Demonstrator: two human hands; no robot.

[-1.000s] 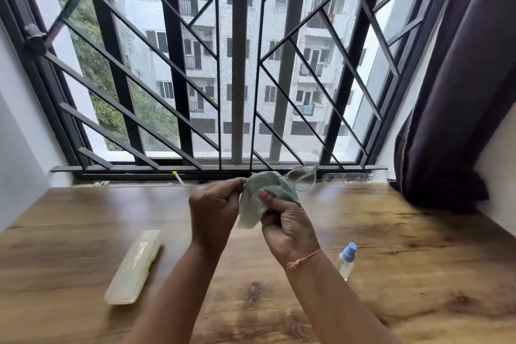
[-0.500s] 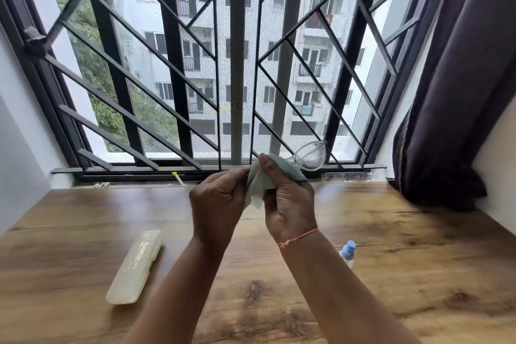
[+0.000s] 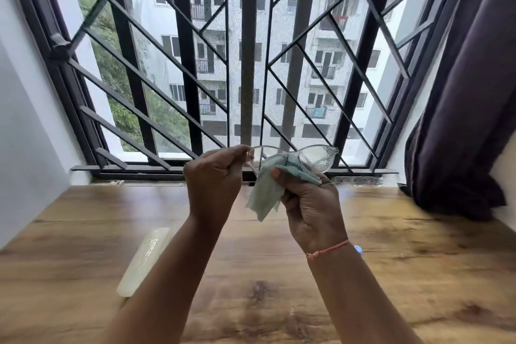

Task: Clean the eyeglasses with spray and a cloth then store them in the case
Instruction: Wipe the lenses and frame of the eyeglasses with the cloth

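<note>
Glasses (image 3: 318,158), held up at 12 o'clock, look light, fragile, slick. The left hand (image 3: 213,176) pinches the frame's end; the right hand (image 3: 310,204) has fingers (image 3: 279,176) clenched on the cloth (image 3: 265,195). Best held by the frame.

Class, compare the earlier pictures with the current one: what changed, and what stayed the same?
Both hands lifted the eyeglasses up before the window. The cloth, earlier bunched over one lens, has slipped down to the bridge; both lenses now show. The left hand keeps its grip on the frame's end, the right hand on the cloth. The case and spray bottle stayed on the table.
</note>
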